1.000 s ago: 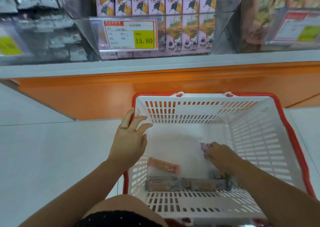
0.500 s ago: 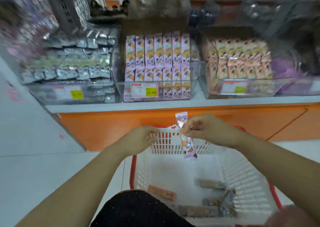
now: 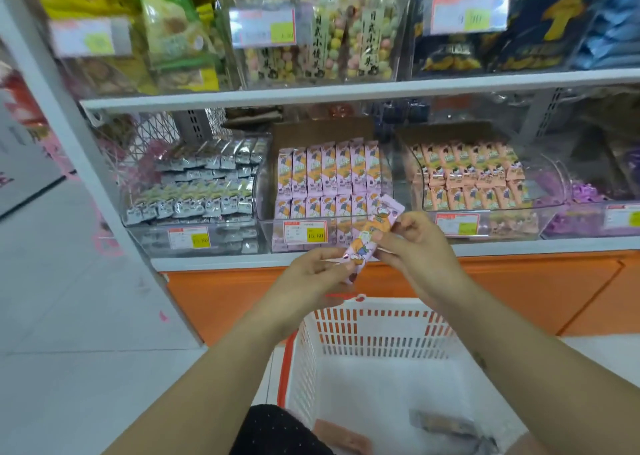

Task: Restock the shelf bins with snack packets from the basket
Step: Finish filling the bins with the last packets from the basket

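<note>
Before the middle bin (image 3: 265,194), nearly full of matching packs, the left hand (image 3: 313,274) pinched a pink packet (image 3: 372,236) by its lower end, the right hand (image 3: 415,246) by its upper; below the bin, the basket (image 3: 381,302) held a few packets (image 3: 440,423) yet to shelve.
</note>
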A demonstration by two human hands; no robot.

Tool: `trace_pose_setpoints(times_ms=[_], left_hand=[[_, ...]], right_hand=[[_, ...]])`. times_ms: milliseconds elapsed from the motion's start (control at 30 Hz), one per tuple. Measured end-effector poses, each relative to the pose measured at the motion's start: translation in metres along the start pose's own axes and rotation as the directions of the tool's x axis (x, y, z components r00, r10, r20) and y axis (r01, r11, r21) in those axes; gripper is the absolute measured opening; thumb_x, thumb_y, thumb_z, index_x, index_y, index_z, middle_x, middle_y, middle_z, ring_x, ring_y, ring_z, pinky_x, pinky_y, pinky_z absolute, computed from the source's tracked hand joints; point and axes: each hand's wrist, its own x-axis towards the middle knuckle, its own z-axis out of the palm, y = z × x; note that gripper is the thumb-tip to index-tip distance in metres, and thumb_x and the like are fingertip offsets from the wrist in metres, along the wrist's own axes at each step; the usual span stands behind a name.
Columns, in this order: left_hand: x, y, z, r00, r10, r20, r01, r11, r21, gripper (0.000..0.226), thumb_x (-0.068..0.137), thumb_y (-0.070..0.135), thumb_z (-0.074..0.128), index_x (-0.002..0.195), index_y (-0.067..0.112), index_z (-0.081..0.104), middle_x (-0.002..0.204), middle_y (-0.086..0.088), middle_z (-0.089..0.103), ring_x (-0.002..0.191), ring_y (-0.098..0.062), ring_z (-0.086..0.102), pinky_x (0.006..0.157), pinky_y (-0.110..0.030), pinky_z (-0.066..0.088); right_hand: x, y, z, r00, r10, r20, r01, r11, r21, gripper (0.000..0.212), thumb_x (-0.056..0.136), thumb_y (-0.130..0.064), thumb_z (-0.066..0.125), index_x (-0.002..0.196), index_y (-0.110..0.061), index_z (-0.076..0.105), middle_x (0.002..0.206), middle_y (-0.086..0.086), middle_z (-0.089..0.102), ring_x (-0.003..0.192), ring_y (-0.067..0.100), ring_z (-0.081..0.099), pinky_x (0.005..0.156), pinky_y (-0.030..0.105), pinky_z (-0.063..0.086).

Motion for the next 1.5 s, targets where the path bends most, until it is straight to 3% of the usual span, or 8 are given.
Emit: trace_pose_setpoints(times_ms=[200, 467, 700, 1067, 1133, 1233, 1400, 1500], left_hand=[[0.0, 0.004, 0.003, 0.994, 0.011, -0.111, -0.035, 0.975, -0.217, 0.022, 0.093, 0.018, 0.058, 0.114, 0.013, 0.06, 0.109, -0.009, 0.066, 0.097, -0.02, 0.069, 0.081, -0.034, 0.056], [0.022, 0.029, -0.005, 0.957, -0.012, -0.291, -0.17, 0.788, -0.592, 0.023, 0.092, 0.021, 0.059, 0.112, 0.01, 0.061, 0.089, -0.001, 0.071, 0.078, -0.011, 0.069, 0.068, -0.026, 0.057], [0.033, 0.024, 0.016, 0.942, 0.1, -0.32, -0.206, 0.926, -0.316, 0.033, 0.094, 0.021, 0.057, 0.125, 0.019, 0.046, 0.108, -0.008, 0.065, 0.095, -0.019, 0.067, 0.077, -0.027, 0.055], [0.142, 0.069, -0.001, 0.924, 0.17, -0.342, -0.091, 0.968, 0.234, 0.057, 0.089, 0.023, 0.065, 0.139, 0.01, 0.041, 0.11, -0.011, 0.066, 0.094, -0.017, 0.063, 0.077, -0.029, 0.053], [0.16, 0.066, 0.009, 0.932, 0.159, -0.327, -0.046, 0.944, 0.327, 0.056, 0.089, 0.024, 0.066, 0.137, 0.009, 0.042, 0.115, -0.012, 0.065, 0.088, -0.015, 0.063, 0.07, -0.025, 0.054], [0.176, 0.06, 0.021, 0.948, 0.085, -0.308, 0.068, 0.889, 0.454, 0.059, 0.089, 0.026, 0.066, 0.139, 0.011, 0.041, 0.124, -0.011, 0.06, 0.105, -0.025, 0.061, 0.091, -0.034, 0.051], [0.185, 0.052, 0.033, 0.979, 0.021, -0.203, 0.114, 0.77, 0.628, 0.013, 0.089, 0.022, 0.066, 0.097, 0.013, 0.06, 0.084, -0.004, 0.062, 0.079, -0.021, 0.061, 0.062, -0.023, 0.051], [0.189, 0.051, 0.032, 0.987, 0.047, -0.154, 0.084, 0.665, 0.742, 0.027, 0.092, 0.026, 0.062, 0.069, 0.013, 0.058, 0.063, 0.0, 0.053, 0.055, -0.013, 0.053, 0.044, -0.016, 0.04]], right_hand=[[-0.001, -0.005, 0.002, 1.0, 0.023, 0.0, -0.023, 0.996, 0.082, 0.074, 0.08, 0.001, 0.07, 0.136, -0.031, 0.034, 0.114, 0.012, 0.059, 0.1, 0.026, 0.067, 0.081, 0.036, 0.058], [0.009, -0.005, 0.014, 0.99, 0.115, 0.081, -0.111, 0.992, -0.055, 0.016, 0.083, -0.015, 0.07, 0.095, -0.007, 0.064, 0.09, 0.012, 0.068, 0.076, 0.021, 0.062, 0.09, 0.044, 0.054], [0.021, -0.002, 0.023, 0.996, -0.049, 0.074, 0.067, 0.963, -0.262, 0.012, 0.083, -0.019, 0.071, 0.081, -0.015, 0.059, 0.08, -0.001, 0.069, 0.064, -0.003, 0.063, 0.058, 0.007, 0.045], [0.07, -0.001, -0.021, 0.983, -0.154, 0.101, 0.175, 0.621, -0.764, 0.047, 0.097, -0.019, 0.052, 0.142, -0.019, 0.041, 0.151, 0.0, 0.035, 0.135, 0.016, 0.036, 0.108, 0.025, 0.026], [0.073, 0.006, -0.025, 0.986, -0.08, 0.143, 0.163, 0.601, -0.782, 0.051, 0.097, -0.02, 0.051, 0.145, -0.019, 0.035, 0.147, 0.004, 0.04, 0.105, 0.007, 0.056, 0.089, 0.019, 0.039], [0.079, 0.013, -0.03, 0.989, -0.004, 0.148, 0.119, 0.612, -0.782, 0.052, 0.096, -0.024, 0.053, 0.146, -0.02, 0.035, 0.131, 0.009, 0.054, 0.047, -0.004, 0.043, 0.046, 0.007, 0.035], [0.084, 0.012, -0.037, 0.989, -0.005, 0.145, 0.115, 0.639, -0.76, 0.049, 0.095, -0.02, 0.054, 0.141, -0.026, 0.041, 0.109, 0.008, 0.063, 0.038, 0.0, 0.042, 0.041, 0.009, 0.035], [0.084, 0.016, -0.037, 0.988, 0.016, 0.151, 0.108, 0.625, -0.773, 0.052, 0.095, -0.02, 0.053, 0.144, -0.025, 0.037, 0.069, -0.008, 0.053, 0.033, -0.001, 0.043, 0.039, 0.011, 0.034]])
